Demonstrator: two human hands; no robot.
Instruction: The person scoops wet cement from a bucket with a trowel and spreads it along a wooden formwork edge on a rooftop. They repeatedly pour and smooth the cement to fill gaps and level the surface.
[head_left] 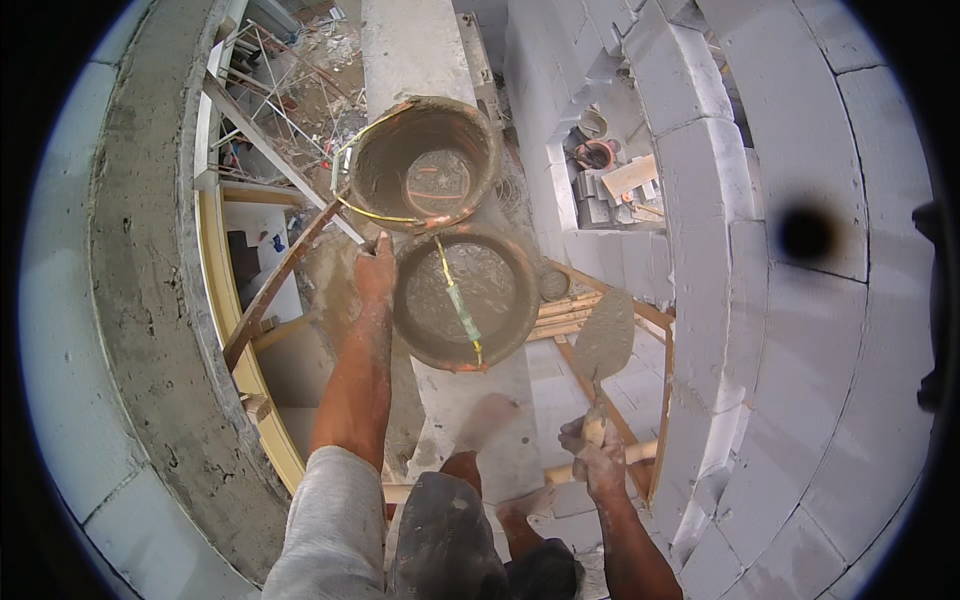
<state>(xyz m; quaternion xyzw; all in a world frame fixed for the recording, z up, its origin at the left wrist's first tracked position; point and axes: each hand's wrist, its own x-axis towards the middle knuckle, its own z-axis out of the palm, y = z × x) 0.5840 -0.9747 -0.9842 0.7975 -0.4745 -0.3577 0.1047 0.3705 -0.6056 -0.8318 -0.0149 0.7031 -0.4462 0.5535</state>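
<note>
My right hand (600, 462) is wrapped round the wooden handle of a trowel (606, 335). Grey mortar coats its blade, which points away from me. At the left, my left hand (376, 268) is closed against the place where two buckets meet; its fingers are partly hidden, so I cannot tell which rim it grips. The far bucket (370, 165) is smeared inside with mortar and shows its bottom; its yellow handle hangs to the left. Wet mortar fills much of the near bucket (515, 330), and its yellow handle with a green sleeve lies across the opening.
Both buckets rest on a narrow plank (415, 50). A mortar-topped wall (150, 270) curves along the left, and a pale block wall (780, 370) rises at the right. Wooden beams (560, 318) lie below on the right. Rubble (310, 80) covers ground lower down.
</note>
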